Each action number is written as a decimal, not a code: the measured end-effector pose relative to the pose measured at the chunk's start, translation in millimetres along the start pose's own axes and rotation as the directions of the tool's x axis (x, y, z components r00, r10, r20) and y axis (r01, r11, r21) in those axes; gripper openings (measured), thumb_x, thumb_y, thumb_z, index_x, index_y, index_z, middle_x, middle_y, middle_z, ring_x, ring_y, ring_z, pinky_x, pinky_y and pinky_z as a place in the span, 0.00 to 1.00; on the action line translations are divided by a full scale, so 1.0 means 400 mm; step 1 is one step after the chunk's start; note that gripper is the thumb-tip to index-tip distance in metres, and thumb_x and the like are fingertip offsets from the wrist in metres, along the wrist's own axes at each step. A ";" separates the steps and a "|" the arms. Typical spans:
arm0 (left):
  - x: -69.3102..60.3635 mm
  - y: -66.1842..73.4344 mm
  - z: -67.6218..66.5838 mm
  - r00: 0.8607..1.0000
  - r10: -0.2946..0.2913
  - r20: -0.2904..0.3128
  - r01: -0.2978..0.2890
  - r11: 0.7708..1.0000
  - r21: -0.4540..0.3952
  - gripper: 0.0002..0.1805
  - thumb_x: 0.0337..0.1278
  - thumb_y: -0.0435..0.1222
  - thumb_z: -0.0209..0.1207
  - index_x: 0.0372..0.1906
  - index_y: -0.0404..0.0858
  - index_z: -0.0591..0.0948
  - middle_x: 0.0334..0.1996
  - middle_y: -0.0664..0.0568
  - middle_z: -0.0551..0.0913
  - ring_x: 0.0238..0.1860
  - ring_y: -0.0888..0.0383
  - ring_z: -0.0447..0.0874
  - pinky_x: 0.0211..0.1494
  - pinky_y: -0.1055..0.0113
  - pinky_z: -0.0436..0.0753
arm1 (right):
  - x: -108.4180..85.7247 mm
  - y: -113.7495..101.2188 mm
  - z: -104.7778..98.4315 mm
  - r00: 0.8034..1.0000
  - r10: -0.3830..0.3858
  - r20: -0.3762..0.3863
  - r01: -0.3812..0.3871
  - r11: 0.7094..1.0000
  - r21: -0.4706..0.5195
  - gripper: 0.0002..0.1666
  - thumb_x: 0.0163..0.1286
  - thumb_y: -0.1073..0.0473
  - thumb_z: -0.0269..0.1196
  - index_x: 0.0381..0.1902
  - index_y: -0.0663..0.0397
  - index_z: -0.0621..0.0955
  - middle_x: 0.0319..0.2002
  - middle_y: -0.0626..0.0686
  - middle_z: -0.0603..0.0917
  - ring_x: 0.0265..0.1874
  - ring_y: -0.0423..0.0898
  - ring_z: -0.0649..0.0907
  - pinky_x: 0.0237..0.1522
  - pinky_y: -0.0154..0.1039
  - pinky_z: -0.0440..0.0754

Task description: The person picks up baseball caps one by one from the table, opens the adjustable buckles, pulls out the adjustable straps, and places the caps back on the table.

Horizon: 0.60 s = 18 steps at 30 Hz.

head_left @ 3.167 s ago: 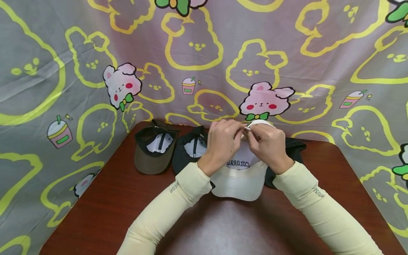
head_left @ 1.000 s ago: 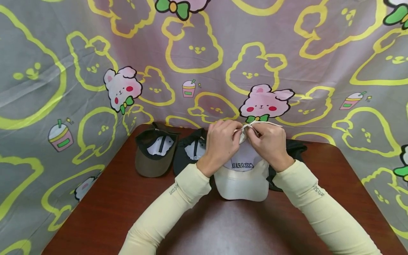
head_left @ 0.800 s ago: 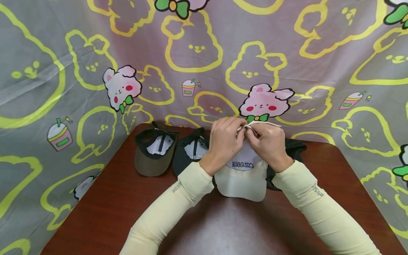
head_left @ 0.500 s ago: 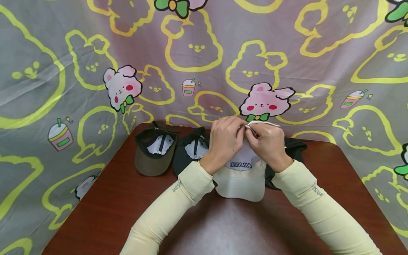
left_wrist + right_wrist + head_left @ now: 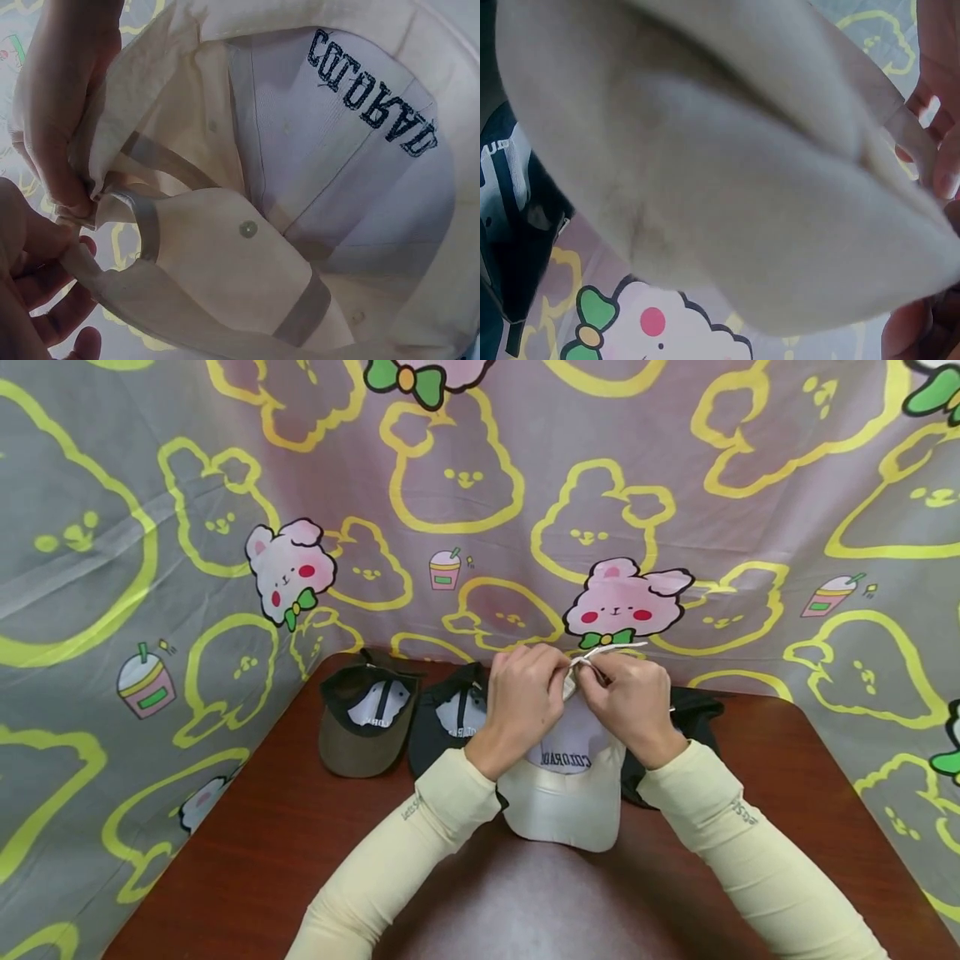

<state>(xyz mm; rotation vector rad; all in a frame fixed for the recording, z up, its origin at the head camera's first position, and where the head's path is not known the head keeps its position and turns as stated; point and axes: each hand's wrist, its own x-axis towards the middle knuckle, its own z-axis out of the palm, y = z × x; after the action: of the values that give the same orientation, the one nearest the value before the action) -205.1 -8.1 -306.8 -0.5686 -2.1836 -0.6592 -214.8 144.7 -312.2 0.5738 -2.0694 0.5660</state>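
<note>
A cream baseball cap [image 5: 564,810] is held inside up, its brim toward me and mirrored dark lettering [image 5: 567,759] showing inside. My left hand [image 5: 525,702] pinches one side of the back closure. Close against it, my right hand [image 5: 628,697] pinches the other side, where a thin cream strap [image 5: 621,647] sticks out to the right above the fingers. In the left wrist view, fingers meet at the strap by the cap's rear opening [image 5: 127,229]. The right wrist view is mostly filled by the cap's crown [image 5: 705,172]. Fingers hide the buckle area.
A brown cap [image 5: 362,747] and a black cap [image 5: 427,735] lie inside up at the left on the dark red wooden table [image 5: 247,852]. Another black item [image 5: 693,722] lies behind my right hand. A patterned curtain [image 5: 495,468] stands behind the table.
Earlier the strap curved up in a wide loop; now a narrow end points right, a little higher than a second ago. The brim has dropped slightly toward me. Both hands keep pinching.
</note>
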 end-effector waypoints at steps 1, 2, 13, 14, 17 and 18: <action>-0.002 -0.001 0.000 1.000 0.001 -0.002 -0.001 1.000 0.001 0.07 0.65 0.36 0.59 0.35 0.45 0.87 0.34 0.58 0.89 0.37 0.59 0.83 0.45 0.62 0.76 | 0.000 0.001 -0.001 1.000 0.003 0.001 -0.003 1.000 0.003 0.12 0.63 0.61 0.65 0.22 0.59 0.85 0.17 0.57 0.83 0.13 0.51 0.79 0.18 0.46 0.79; -0.004 -0.001 -0.001 1.000 0.001 -0.004 -0.001 1.000 0.000 0.07 0.65 0.36 0.59 0.34 0.44 0.87 0.34 0.57 0.89 0.36 0.59 0.83 0.45 0.62 0.76 | -0.001 0.001 -0.001 1.000 0.001 0.006 -0.001 1.000 0.006 0.12 0.63 0.61 0.65 0.21 0.59 0.85 0.17 0.57 0.83 0.13 0.51 0.79 0.18 0.46 0.79; 0.005 0.008 0.004 0.999 0.021 -0.031 -0.021 1.000 -0.006 0.08 0.64 0.36 0.59 0.41 0.45 0.87 0.39 0.57 0.89 0.40 0.58 0.85 0.44 0.62 0.77 | -0.002 0.007 -0.015 0.993 -0.110 0.041 0.109 0.994 0.006 0.12 0.62 0.63 0.66 0.19 0.57 0.81 0.17 0.56 0.81 0.14 0.49 0.78 0.18 0.43 0.75; 0.007 0.010 0.005 0.999 0.022 -0.030 -0.022 1.000 -0.009 0.08 0.64 0.36 0.59 0.41 0.45 0.88 0.39 0.57 0.89 0.40 0.58 0.85 0.44 0.62 0.78 | -0.002 0.007 -0.016 0.992 -0.115 0.041 0.115 0.993 0.007 0.13 0.62 0.63 0.66 0.19 0.57 0.80 0.17 0.55 0.80 0.14 0.49 0.77 0.18 0.42 0.75; 0.009 0.017 0.004 1.000 0.015 -0.023 -0.016 1.000 -0.026 0.08 0.65 0.36 0.58 0.40 0.45 0.88 0.38 0.57 0.90 0.39 0.58 0.85 0.45 0.61 0.78 | -0.004 0.007 -0.018 0.992 -0.121 0.039 0.120 0.993 0.012 0.11 0.62 0.63 0.67 0.20 0.58 0.81 0.17 0.56 0.81 0.14 0.49 0.78 0.18 0.42 0.76; 0.010 0.018 0.004 1.000 0.014 -0.023 -0.015 0.999 -0.031 0.08 0.65 0.36 0.58 0.39 0.45 0.88 0.38 0.57 0.90 0.39 0.58 0.85 0.45 0.61 0.78 | -0.005 0.008 -0.019 0.992 -0.119 0.038 0.119 0.993 0.012 0.11 0.62 0.63 0.67 0.20 0.58 0.81 0.17 0.56 0.81 0.14 0.49 0.78 0.18 0.42 0.76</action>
<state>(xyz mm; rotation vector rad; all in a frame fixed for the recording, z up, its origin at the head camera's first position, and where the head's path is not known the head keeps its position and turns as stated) -204.0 -0.7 -302.8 -0.5897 -2.1493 -0.6896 -210.9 151.9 -310.5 0.7139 -2.0538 0.4999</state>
